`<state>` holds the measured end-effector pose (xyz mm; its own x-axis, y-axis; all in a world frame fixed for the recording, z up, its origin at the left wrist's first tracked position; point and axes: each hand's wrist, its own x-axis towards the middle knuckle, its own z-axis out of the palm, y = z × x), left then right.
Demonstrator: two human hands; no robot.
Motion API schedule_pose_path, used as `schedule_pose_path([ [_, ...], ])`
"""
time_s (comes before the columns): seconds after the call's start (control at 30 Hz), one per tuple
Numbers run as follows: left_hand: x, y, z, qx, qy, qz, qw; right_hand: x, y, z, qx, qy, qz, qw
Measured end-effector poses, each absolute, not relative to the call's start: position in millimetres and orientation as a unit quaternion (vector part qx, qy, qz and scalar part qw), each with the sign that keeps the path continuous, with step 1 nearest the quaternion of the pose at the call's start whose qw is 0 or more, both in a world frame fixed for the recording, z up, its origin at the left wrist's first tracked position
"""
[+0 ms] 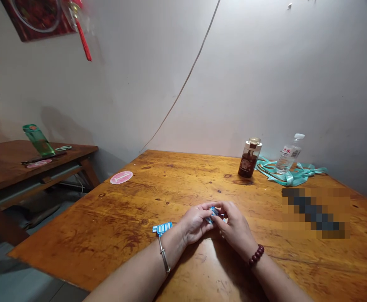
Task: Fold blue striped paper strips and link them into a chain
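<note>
left hand [196,222], right hand [235,228]: fingers closed, both pinching blue striped paper strip [214,215]; second strip [162,228] at 9 o'clock on table [76,218].

This looks like a plain room in a home: a bare, scuffed white plaster wall [249,84], a worn orange-varnished wooden bench [76,226], a second dark wooden bench [7,167] nearby, and a red tasselled hanging ornament [84,46].

Pale plastered walls [265,75] meet in a corner behind the scarred orange wooden desk [76,239], with a thin cable [183,79], or perhaps a crack, running down one. A red wall hanging [35,19] sits above a darker wooden table [10,163] and grey floor tiles [22,281].
</note>
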<state>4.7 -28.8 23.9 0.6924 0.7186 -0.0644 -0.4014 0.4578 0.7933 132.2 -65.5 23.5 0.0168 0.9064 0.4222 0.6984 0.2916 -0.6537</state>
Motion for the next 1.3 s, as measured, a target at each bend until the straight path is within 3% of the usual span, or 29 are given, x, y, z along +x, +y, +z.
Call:
schedule_pose_path([
  [0.23, 3.5, -28.0, 24.2, 0.373, 0.262, 0.346, 0.820, 136.0, -63.4, 20.5, -0.579, -0.647, 0.165, 0.468],
  [0.47, 0.6, -20.2, 29.6, 0.346, 0.361, 0.373, 0.782, 155.4, -60.8, 25.8, -0.580, -0.507, 0.340, 0.539],
  [0.67, -7.6, -15.6, 27.7, 0.455, 0.379, 0.325, 0.738, 159.4, -59.2, 24.1, -0.636, -0.417, 0.455, 0.463],
  [0.87, -6.8, -16.0, 13.3, 0.624, 0.431, 0.278, 0.589, 154.1, -59.0, 18.0, -0.612, -0.424, 0.504, 0.439],
  [1.1, -3.7, -15.3, 11.4, 0.680, 0.448, 0.291, 0.502, 154.2, -59.3, 14.5, -0.581, -0.453, 0.516, 0.436],
  [1.3, -2.0, -13.0, 6.4, 0.715, 0.443, 0.259, 0.475, 155.0, -58.5, 17.4, -0.609, -0.544, 0.396, 0.420],
])
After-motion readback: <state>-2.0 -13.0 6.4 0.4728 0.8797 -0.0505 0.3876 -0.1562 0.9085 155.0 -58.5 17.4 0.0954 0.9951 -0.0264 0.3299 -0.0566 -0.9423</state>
